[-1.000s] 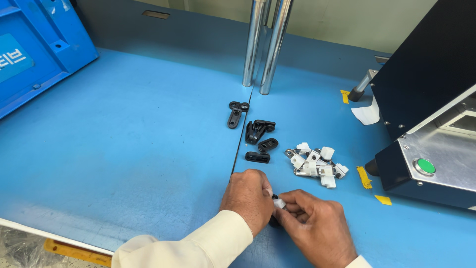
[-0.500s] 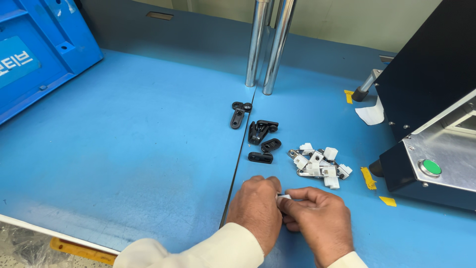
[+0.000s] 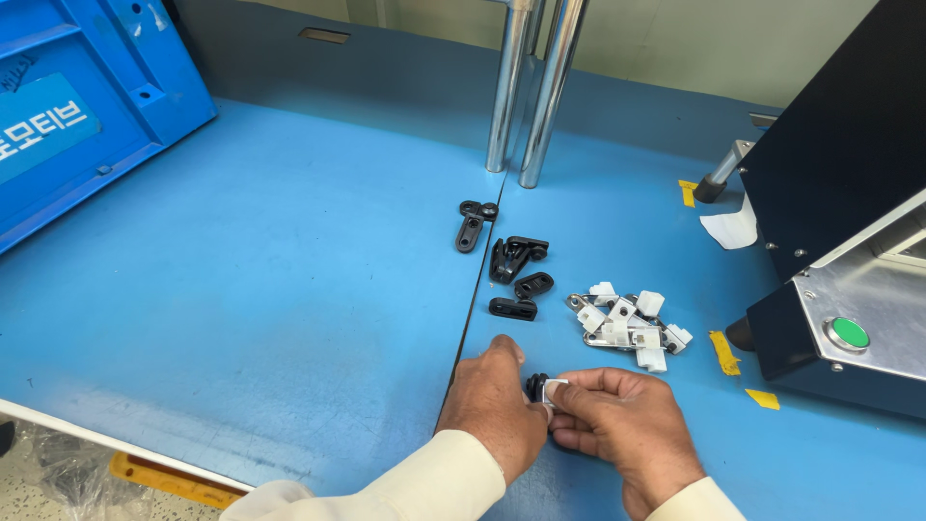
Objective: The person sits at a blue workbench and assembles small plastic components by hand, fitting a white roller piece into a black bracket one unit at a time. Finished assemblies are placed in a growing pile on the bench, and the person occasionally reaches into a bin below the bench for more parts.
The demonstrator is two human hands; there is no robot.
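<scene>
- Here, I see a small two-part piece [image 3: 546, 389] pinched between my two hands: a black rounded part on its left and a pale white-and-metal part on its right, pressed together.
- It sits just above the blue table [image 3: 241, 289], right at the meeting point of both sets of fingertips, close to the dark seam that runs down the tabletop.
- My left hand [image 3: 497, 410] is curled, fingers folded in tight, thumb and fingertips closed on the black side of the piece.
- My right hand [image 3: 622, 425] is likewise closed, with the thumb and forefinger [image 3: 588, 378] nipping the pale side; the other fingers are tucked under the palm.
- I cannot tell how the two parts fit, since my fingers hide most of the join.
- Just beyond my left fingertips lies a loose group of black plastic clips [image 3: 511, 275], apart from the hands.
- Just beyond my right fingertips is a small heap of white-and-metal clips [image 3: 627, 323], near but not touching the hand.
- Farther past the fingers stand two shiny metal posts [image 3: 531, 87].
- Well off to the right of my right hand is a black machine with a metal plate and a green button [image 3: 850, 334].
- Far to the left of my left hand sits a blue crate [image 3: 87, 106].
</scene>
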